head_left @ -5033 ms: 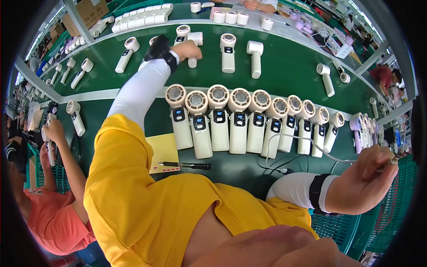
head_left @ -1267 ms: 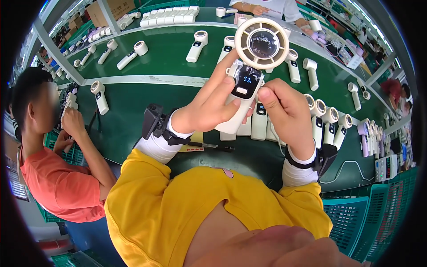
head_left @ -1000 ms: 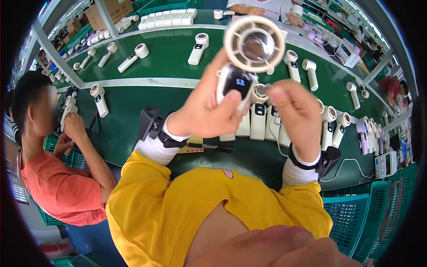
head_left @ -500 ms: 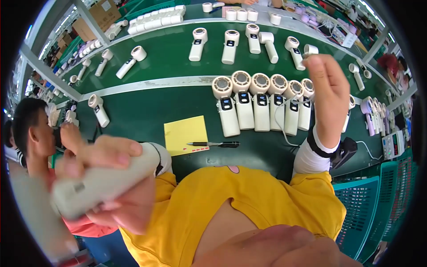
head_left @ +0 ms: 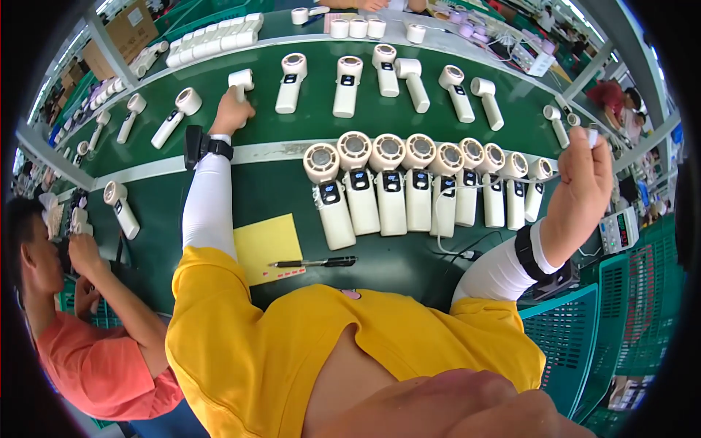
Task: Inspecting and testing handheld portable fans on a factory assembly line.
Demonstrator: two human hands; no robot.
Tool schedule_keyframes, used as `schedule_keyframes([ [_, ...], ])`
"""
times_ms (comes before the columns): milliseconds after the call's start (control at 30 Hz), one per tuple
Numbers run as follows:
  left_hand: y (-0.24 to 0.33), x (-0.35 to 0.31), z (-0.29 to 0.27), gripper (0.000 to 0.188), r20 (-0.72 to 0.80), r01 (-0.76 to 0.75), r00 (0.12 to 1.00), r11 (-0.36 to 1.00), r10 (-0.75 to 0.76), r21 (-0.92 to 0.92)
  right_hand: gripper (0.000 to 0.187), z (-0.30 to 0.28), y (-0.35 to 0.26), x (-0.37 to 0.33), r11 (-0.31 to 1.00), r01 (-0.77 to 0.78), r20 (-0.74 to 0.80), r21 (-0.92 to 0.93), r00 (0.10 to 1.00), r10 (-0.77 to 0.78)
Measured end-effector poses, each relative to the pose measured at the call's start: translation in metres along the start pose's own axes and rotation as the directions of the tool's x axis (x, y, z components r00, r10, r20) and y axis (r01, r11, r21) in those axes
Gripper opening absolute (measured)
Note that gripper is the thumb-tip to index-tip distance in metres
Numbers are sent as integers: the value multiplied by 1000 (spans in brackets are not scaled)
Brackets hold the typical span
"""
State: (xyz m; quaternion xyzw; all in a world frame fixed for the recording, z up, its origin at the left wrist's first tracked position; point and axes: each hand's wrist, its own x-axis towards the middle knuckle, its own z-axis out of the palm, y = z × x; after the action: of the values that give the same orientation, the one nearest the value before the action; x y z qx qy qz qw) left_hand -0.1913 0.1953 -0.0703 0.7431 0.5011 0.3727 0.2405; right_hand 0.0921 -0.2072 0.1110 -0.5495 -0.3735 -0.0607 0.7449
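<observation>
My left hand is stretched out to the far green surface, its fingers closed round the handle of a white handheld fan. Only the fan's head shows past my fingers. On the right, my raised right hand pinches a small white cable plug. A thin white cable trails from it across a row of fans. In that row, several cream handheld fans lie side by side with lit displays, their round heads pointing away from me.
A yellow sheet with a black pen on it lies nearby. More fans rest beyond a pale rail. A power supply and teal crates stand right. A co-worker sits at left.
My left hand has swung from beside my chest out to the far surface, carrying the fan. My right hand has moved right and lower in view, still pinching. The whole view has shifted.
</observation>
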Motion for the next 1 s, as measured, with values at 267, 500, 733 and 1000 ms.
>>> schedule_keyframes([
  [267,66,-24,-11,37,-109,-163,978,978,177,131,15,30,36,39,957,-235,311,171,934,174],
  [500,191,-112,-36,24,35,-644,750,741,661,-188,21,103,47,43,935,139,568,-328,819,78],
  [733,208,-146,-54,20,141,-711,633,643,761,-283,44,38,311,184,80,485,487,-871,830,272],
  [1000,185,-149,-59,16,203,-205,908,810,367,-550,45,29,326,159,249,396,458,-884,625,632],
])
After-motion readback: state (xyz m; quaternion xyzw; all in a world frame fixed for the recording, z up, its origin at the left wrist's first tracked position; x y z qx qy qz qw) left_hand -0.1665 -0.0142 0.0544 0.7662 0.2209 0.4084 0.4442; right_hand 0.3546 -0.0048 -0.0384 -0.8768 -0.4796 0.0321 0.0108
